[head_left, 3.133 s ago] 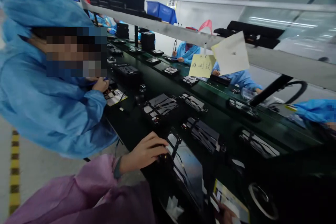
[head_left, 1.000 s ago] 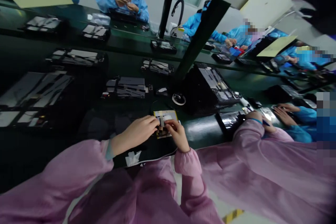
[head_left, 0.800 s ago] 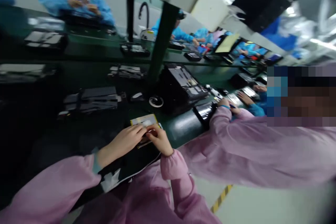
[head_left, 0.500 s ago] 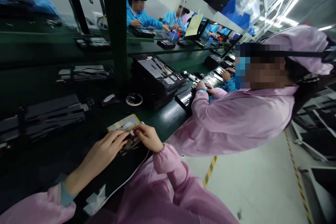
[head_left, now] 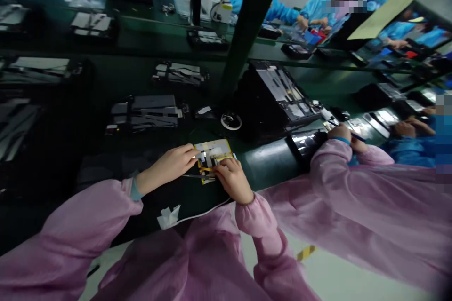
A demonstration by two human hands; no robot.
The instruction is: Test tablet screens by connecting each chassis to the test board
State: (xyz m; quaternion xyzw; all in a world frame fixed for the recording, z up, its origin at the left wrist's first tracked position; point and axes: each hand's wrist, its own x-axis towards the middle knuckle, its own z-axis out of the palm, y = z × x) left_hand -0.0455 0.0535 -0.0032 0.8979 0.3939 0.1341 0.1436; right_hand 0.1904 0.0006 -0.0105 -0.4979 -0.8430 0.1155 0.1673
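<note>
Left fingers and right fingers are at the board, grip unclear; surface stretches right of them, its edge wrist-side.

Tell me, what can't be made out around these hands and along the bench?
Head view: the part of the yellow-edged piece under the right hand, covered by its fingers.
Head view: what the left hand grips, if anything; too small to tell.
Head view: the rest of the lowest grey-topped unit at left, cut off by the picture's edge.
Head view: any writing on the tilted yellow sheet; too blurred.
</note>
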